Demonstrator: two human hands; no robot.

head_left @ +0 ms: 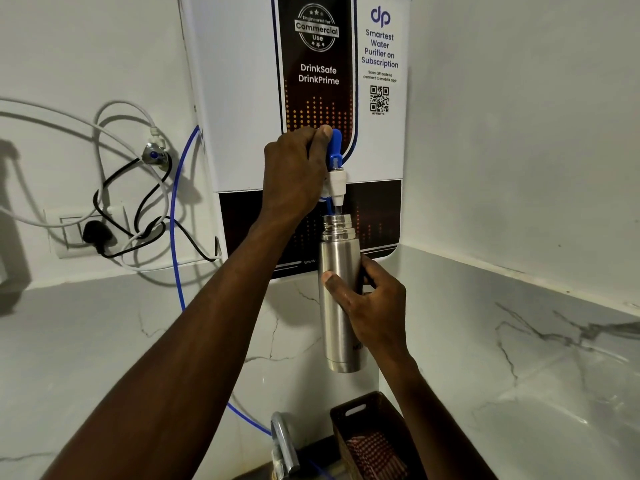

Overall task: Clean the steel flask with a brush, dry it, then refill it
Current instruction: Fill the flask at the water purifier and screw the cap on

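Note:
The steel flask [337, 271] is upright and uncapped, held in the air with its threaded mouth right under the white spout [337, 188] of the wall-mounted water purifier [242, 98]. My right hand [372, 306] grips the flask around its middle. My left hand [298, 168] is closed around the blue tap lever [335, 147], thumb on top. A thin stream seems to run from the spout into the flask's mouth.
A marble counter [519, 358] runs below and to the right. A brown basket [367, 431] with a checked cloth and a chrome faucet [284, 441] sit at the bottom. Cables, a blue tube [175, 237] and a wall socket [93, 233] hang at the left.

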